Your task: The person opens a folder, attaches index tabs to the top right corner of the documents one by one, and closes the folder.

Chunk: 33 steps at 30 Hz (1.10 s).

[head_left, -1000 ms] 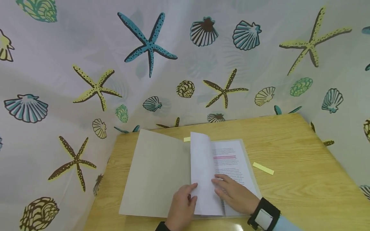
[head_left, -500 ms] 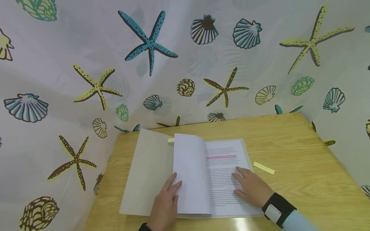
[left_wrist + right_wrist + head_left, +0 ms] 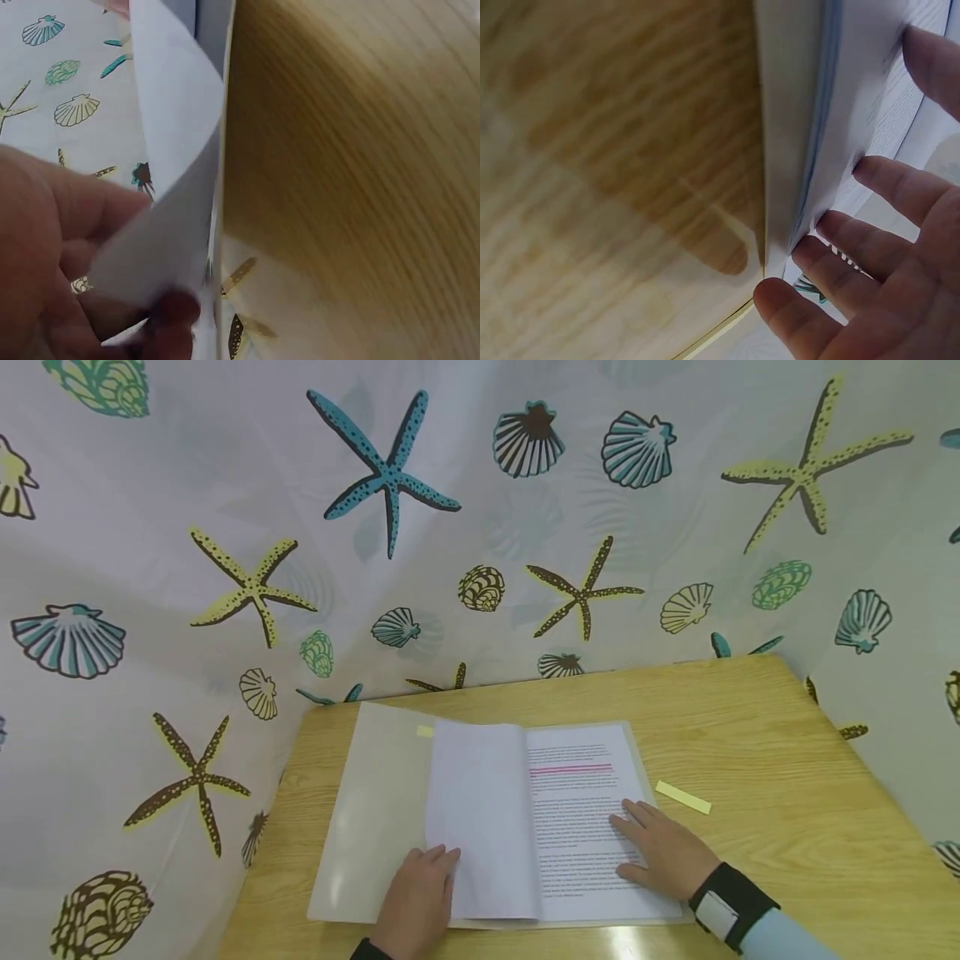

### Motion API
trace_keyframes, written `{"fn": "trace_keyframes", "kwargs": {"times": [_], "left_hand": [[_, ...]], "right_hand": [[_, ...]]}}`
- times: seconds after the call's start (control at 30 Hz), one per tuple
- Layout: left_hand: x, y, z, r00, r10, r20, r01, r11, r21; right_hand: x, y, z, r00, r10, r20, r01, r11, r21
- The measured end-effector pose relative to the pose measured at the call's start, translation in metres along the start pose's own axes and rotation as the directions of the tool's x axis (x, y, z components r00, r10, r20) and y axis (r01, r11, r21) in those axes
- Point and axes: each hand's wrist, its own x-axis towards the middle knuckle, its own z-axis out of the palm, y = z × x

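Note:
A clear-covered booklet lies open on the wooden table, its pale cover spread to the left. Over that cover lies a turned blank-backed page, nearly flat in the head view. My left hand rests at the page's lower left edge; in the left wrist view the page bows in front of some fingers. On the right, the printed page bears pink highlighted lines near its top. My right hand rests on that page's right side, fingers spread; the right wrist view shows its fingertips along the booklet's edge.
A yellow paper strip lies on the table right of the booklet. Another yellow tab shows at the turned page's upper left. Cloth printed with shells and starfish stands behind and beside the table.
The page has turned over leftward and settled flatter on the cover, its yellow tab moving left with it. My left hand has moved left; my right hand has moved right onto the printed page.

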Motion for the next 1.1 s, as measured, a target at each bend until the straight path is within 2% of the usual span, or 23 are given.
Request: {"fn": "trace_keyframes", "kwargs": {"times": [0.13,0.27,0.5,0.77,1.1], "left_hand": [[-0.004,-0.002,0.010,0.999,0.009,-0.038,-0.007,0.998,0.060],[-0.006,0.001,0.019,0.999,-0.038,-0.030,0.040,0.998,0.055],[-0.004,0.001,0.031,0.997,-0.079,0.006,0.078,0.996,0.031],[-0.006,0.000,0.037,0.995,-0.097,0.036,0.098,0.995,-0.033],[-0.009,0.003,0.035,0.998,-0.058,-0.005,0.058,0.998,-0.025]], "right_hand": [[0.000,0.000,0.000,1.000,-0.004,-0.010,0.004,1.000,0.013],[-0.001,0.001,0.001,1.000,0.000,-0.013,0.000,1.000,0.023],[-0.002,0.005,0.005,1.000,0.014,-0.016,-0.014,0.999,0.033],[-0.001,0.004,0.004,0.999,0.025,-0.023,-0.024,0.999,0.049],[-0.004,-0.002,0.003,0.999,0.044,-0.024,-0.042,0.998,0.049]]}}
